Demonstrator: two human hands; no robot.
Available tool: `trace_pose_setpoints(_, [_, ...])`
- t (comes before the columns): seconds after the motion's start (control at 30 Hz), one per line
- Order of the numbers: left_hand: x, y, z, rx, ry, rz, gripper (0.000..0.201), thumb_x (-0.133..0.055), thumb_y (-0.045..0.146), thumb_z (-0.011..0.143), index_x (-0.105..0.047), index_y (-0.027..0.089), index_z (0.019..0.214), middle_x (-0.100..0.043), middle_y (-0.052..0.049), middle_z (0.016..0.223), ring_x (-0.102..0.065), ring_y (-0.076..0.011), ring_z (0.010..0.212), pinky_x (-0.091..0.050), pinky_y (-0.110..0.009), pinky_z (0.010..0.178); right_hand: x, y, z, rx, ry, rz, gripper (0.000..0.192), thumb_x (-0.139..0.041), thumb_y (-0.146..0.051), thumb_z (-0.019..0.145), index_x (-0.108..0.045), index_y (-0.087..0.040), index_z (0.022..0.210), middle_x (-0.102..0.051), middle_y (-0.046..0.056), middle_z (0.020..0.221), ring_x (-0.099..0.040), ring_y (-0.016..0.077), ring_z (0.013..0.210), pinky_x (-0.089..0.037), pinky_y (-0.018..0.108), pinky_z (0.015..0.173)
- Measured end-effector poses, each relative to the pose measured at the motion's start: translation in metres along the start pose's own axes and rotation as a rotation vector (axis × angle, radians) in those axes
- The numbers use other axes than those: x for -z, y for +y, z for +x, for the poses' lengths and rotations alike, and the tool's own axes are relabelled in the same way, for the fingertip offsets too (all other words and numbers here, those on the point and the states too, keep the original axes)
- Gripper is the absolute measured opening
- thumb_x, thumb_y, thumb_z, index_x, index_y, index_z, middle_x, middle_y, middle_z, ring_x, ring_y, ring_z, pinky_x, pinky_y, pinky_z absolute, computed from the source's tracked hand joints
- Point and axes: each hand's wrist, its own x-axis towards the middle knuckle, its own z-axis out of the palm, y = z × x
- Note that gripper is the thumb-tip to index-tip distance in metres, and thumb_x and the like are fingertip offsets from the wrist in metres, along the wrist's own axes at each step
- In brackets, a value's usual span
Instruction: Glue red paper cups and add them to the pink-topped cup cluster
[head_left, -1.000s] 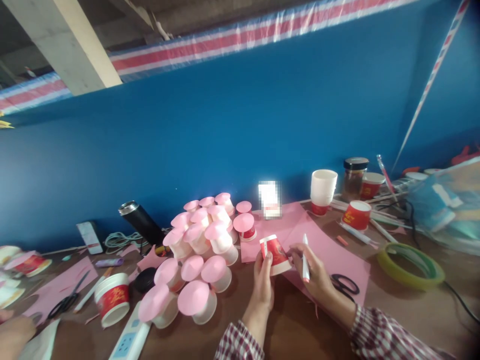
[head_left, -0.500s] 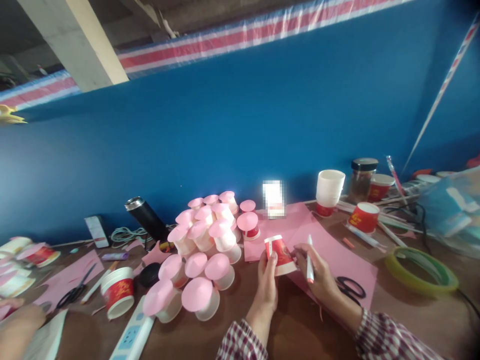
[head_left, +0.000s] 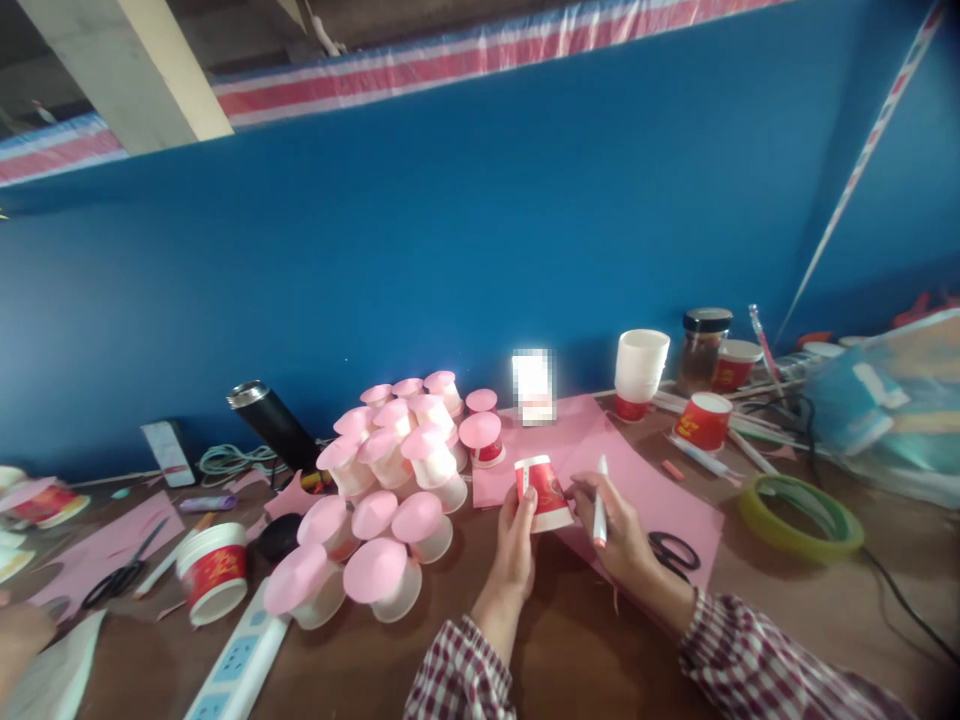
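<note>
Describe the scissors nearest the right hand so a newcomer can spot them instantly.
Start at the big pink paper sheet in the middle of the brown table. At its near right corner, just beyond the right hand, lie the black-handled scissors. The other scissors lie far left.

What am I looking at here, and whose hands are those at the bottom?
The picture comes from a camera worn on a person's head, looking forward and down, so the hands are that person's own. The left hand holds an upside-down red and white paper cup over a pink paper sheet. The right hand grips a white marker and touches the cup. On the brown table lie a cluster of pink-topped cups, black scissors, a green tape roll, a white cup stack, a jar and a power strip. Another person's hand shows far left.
</note>
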Motion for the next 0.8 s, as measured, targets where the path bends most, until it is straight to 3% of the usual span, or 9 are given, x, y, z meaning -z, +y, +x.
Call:
trace_pose_setpoints(0.17, [0.000, 0.000, 0.002, -0.034, -0.073, -0.014, 0.046, -0.075, 0.046, 0.076, -0.069, 0.016, 0.110, -0.073, -0.010, 0.108, -0.066, -0.0272, 0.106, -0.049, -0.037, 0.093, 0.002, 0.000, -0.002, 0.036, -0.007, -0.051, 0.017, -0.047, -0.030, 0.097, -0.052, -0.022, 0.111, -0.071, 0.006, 0.091, -0.069, 0.0174, 0.074, -0.056, 0.029, 0.067])
trace_pose_setpoints(0.37, [0.007, -0.007, 0.005, -0.003, 0.031, -0.049, 0.049, -0.077, 0.046, 0.074, -0.067, 0.018, 0.113, -0.069, -0.009, 0.117, -0.062, -0.0255, 0.112, -0.048, -0.034, 0.092, 0.005, 0.011, -0.006, 0.111, -0.036, -0.078, 0.044, -0.054, -0.020, 0.086, -0.040, -0.024, 0.127, -0.067, 0.007, 0.100, -0.064, 0.0183, 0.076, -0.054, 0.033, 0.070])
trace_pose_setpoints(0.47, [0.007, -0.007, 0.004, -0.023, -0.022, -0.075, 0.046, -0.075, 0.048, 0.075, -0.068, 0.017, 0.108, -0.070, -0.008, 0.109, -0.063, -0.0242, 0.106, -0.048, -0.033, 0.088, 0.006, 0.011, -0.007, 0.109, -0.041, -0.081, 0.044, -0.050, -0.019, 0.088, -0.038, -0.024, 0.129, -0.066, 0.005, 0.096, -0.063, 0.0177, 0.075, -0.053, 0.033, 0.071])
trace_pose_setpoints(0.63, [0.002, 0.001, 0.002, -0.033, -0.111, -0.050, 0.037, -0.071, 0.049, 0.079, -0.069, 0.015, 0.094, -0.071, -0.006, 0.090, -0.065, -0.0183, 0.082, -0.049, -0.030, 0.076, 0.009, -0.006, -0.009, 0.061, -0.009, -0.033, 0.030, -0.042, -0.029, 0.098, -0.044, -0.024, 0.127, -0.062, 0.000, 0.077, -0.059, 0.0164, 0.066, -0.051, 0.031, 0.068])
trace_pose_setpoints(0.8, [0.001, 0.010, 0.000, -0.015, -0.104, -0.070, 0.039, -0.075, 0.047, 0.076, -0.068, 0.015, 0.096, -0.069, -0.004, 0.085, -0.063, -0.0145, 0.072, -0.050, -0.028, 0.072, 0.019, -0.026, -0.005, 0.105, 0.036, 0.028, 0.037, -0.042, -0.044, 0.099, -0.055, -0.022, 0.124, -0.061, 0.002, 0.077, -0.059, 0.0174, 0.066, -0.052, 0.031, 0.062])
